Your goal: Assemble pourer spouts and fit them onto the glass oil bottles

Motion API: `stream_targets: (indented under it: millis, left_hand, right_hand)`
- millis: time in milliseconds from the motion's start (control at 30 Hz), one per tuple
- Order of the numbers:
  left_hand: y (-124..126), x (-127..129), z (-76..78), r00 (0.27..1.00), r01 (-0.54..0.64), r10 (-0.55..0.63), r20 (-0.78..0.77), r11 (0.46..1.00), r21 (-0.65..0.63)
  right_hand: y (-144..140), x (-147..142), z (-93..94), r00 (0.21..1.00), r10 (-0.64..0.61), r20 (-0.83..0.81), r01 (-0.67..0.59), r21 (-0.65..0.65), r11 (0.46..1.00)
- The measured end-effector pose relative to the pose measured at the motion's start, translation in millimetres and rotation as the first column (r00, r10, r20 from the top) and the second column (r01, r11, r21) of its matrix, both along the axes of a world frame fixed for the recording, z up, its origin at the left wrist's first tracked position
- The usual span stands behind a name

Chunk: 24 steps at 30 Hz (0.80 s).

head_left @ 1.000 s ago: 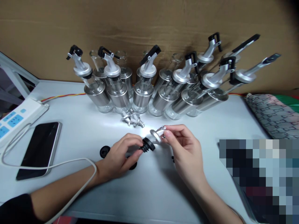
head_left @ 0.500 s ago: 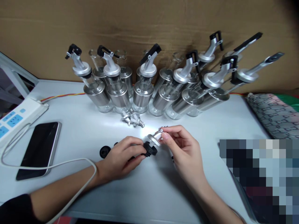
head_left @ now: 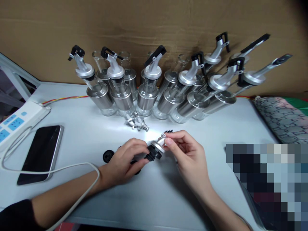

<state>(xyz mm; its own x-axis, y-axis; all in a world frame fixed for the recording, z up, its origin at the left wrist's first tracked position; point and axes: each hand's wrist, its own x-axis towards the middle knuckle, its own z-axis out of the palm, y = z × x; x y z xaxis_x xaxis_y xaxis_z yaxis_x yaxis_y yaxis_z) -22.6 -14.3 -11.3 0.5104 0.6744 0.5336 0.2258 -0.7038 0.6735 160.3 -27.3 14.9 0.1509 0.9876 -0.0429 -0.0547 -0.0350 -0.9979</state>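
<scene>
– Spout (head_left: 157,145) has come down onto the stopper (head_left: 150,154) since a second ago. Who's holding what?
– Right hand (head_left: 190,155) pinches the spout, left hand (head_left: 125,158) the stopper, both parts over the bench (head_left: 156,199).
– And beyond?
– Loose spouts (head_left: 139,123) lie near, then a row of bottles (head_left: 147,100).

Mid-frame, your left hand (head_left: 127,157) holds a stopper (head_left: 151,154), and your right hand (head_left: 190,154), to its right, holds a spout (head_left: 157,146) against it. More spouts (head_left: 139,123) lie behind them on the table (head_left: 79,205), just in front of the row of bottles (head_left: 147,100) across the upper middle. At left, a phone (head_left: 39,154) lies right of a power strip (head_left: 31,112); a cable (head_left: 89,164) crosses your left forearm (head_left: 64,194).
</scene>
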Motion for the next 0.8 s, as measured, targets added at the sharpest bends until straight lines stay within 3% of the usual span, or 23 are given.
stream_targets:
  millis: [167,367,800]
  left_hand:
    - [-1.4,-0.2,-2.2,0.999,-0.023,0.022,0.048,0.999,0.032]
    - [-0.3,-1.7,2.0,0.987,0.125,-0.125,-0.104,0.992,-0.005]
    - [-2.1,-0.4,1.2,0.994,0.089,-0.092,-0.067,0.995,-0.054]
  right_hand:
    - [0.5,0.6,2.9,0.998,0.058,-0.021,-0.058,0.001,0.998]
    - [0.0,0.5,3.7,0.998,0.068,-0.011,-0.068,-0.004,0.998]
    - [-0.8,-0.3,3.7,0.998,0.053,0.041,-0.053,0.005,0.999]
